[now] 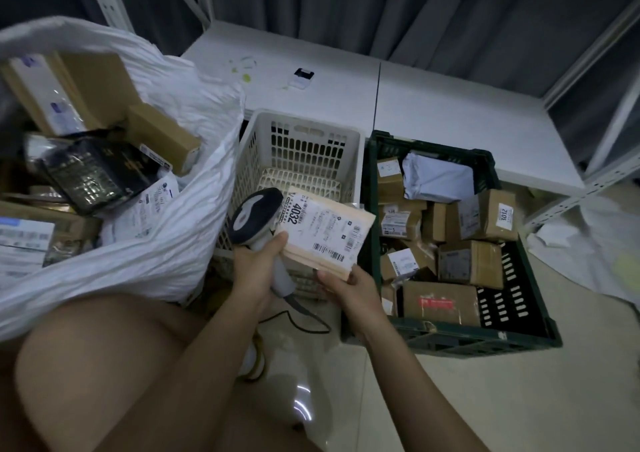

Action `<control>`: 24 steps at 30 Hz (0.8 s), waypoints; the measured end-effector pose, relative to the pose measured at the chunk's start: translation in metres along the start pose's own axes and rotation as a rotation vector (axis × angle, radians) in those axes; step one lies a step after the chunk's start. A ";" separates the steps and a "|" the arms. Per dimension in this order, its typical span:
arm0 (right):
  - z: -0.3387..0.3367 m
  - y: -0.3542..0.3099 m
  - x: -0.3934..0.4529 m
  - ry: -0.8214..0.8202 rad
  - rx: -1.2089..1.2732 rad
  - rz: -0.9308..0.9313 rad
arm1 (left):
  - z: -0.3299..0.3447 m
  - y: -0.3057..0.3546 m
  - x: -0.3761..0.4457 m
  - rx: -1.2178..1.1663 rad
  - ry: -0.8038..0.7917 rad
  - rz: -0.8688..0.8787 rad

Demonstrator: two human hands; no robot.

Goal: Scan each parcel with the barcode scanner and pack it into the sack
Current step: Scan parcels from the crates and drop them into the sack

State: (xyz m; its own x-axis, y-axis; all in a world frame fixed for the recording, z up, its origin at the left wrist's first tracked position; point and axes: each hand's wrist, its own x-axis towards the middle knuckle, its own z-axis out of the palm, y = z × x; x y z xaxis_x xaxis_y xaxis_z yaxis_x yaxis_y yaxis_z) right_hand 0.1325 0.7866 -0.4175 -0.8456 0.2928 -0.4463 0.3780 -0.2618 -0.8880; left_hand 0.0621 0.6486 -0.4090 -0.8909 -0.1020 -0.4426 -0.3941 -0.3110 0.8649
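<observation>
Left hand: My left hand (258, 261) is curled round the handle of the barcode scanner (256, 214). The fingertips also touch the near left edge of the parcel.

Right hand: My right hand (348, 287) pinches the near corner of the parcel (325, 232). The thumb is on top and the fingers are underneath, so I cannot see them well.

Where the parcel is: It is held up in the air, over the white basket (301, 147) and just left of the green crate (519, 334). The label with its bars faces up at me.

Scanner: Its dark head sits right at the far left edge of the parcel. I cannot tell if it is reading the label.

How the parcel feels, I think: It is a flat brown box, thin and stiff. It looks light, as one corner pinch holds it level. The paper label looks smooth, so fingers may slip there. Holding by the edges seems best, and it keeps the bars clear.

Sack: The big white sack (166, 244) is on my left, mouth open, with many boxes and bags inside. The parcel can lie flat on top.

Still to do: The green crate has lots of boxes and a grey soft bag (436, 178) left.

What could go wrong: A thumb over the bars would spoil the scan.
</observation>
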 end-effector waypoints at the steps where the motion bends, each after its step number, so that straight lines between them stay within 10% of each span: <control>1: 0.004 0.001 0.000 0.044 0.082 -0.014 | 0.000 -0.001 0.000 -0.002 -0.006 0.004; 6: -0.009 -0.031 0.016 0.267 0.374 -0.156 | -0.005 -0.004 0.003 0.091 -0.043 0.053; 10: -0.029 -0.052 0.031 0.380 0.070 -0.243 | -0.004 -0.004 0.001 0.163 -0.084 0.088; 24: -0.049 -0.031 0.066 0.207 -0.458 -0.239 | 0.008 -0.009 -0.023 0.395 -0.355 0.220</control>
State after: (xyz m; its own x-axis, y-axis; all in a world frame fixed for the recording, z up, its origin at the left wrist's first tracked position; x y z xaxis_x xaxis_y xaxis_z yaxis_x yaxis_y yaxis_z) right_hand 0.0836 0.8588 -0.4252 -0.8538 0.4814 -0.1980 0.3488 0.2467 -0.9041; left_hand 0.0844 0.6617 -0.4046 -0.9558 0.2204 -0.1945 -0.1844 0.0655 0.9807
